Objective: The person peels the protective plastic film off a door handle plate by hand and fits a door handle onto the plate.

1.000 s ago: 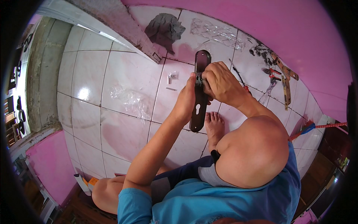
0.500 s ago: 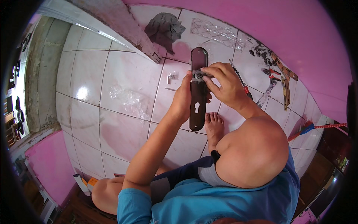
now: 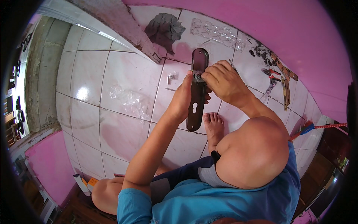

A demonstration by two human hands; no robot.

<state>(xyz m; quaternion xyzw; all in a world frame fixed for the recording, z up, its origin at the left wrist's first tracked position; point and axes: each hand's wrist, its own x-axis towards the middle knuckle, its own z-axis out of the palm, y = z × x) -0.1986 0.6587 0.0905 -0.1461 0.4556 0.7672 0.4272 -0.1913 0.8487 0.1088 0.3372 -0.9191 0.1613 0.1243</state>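
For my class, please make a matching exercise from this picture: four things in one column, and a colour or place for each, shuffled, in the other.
Things
1. Long plate
2. Crumpled sheet
3. Pliers
4. Shirt

Descriptions
A. Blue, at the bottom of the picture
B. Red-handled, on the floor to the right of the right hand
C. Dark, held in the left hand
D. Grey, on the floor near the top of the picture

Right pairs: 1-C, 2-D, 3-B, 4-A

Two hands (image 3: pixel 182 96) (image 3: pixel 225 84) — one plate (image 3: pixel 197 91), one grey sheet (image 3: pixel 164 30)
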